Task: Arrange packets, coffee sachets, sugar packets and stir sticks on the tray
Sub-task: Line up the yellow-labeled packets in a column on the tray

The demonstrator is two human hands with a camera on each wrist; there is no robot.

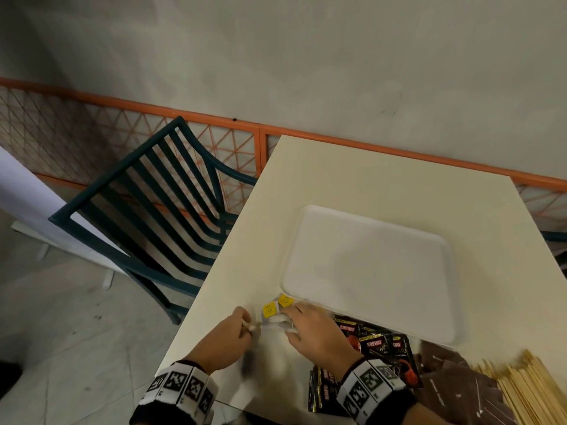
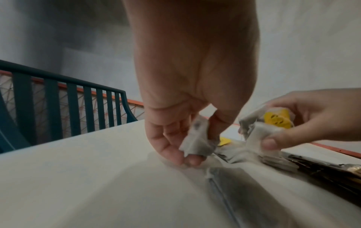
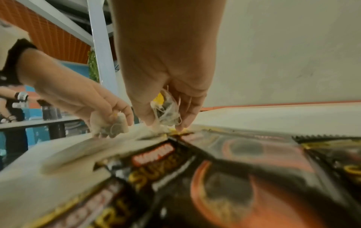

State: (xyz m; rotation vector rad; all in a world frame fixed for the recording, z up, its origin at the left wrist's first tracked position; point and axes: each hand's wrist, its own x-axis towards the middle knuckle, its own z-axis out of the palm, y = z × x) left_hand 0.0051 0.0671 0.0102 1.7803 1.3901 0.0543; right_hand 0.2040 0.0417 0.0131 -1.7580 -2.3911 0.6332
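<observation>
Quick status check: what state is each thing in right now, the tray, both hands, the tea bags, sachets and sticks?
White rectangular plastic tray: on the table, nothing on it.
Left hand: pinches one white tea bag.
Right hand: grips a bunch of tea bags with yellow tags.
Black coffee sachets: loose pile on the table.
Brown flat packets: on the table.
Wooden stir sticks: piled at the table's edge.

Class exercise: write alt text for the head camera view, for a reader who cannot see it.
Two hands work at the near edge of a cream table: the left hand and right hand each pinch small tea bags with yellow tags. Beyond lies an empty white tray; coffee sachets and stir sticks lie to the right.
</observation>
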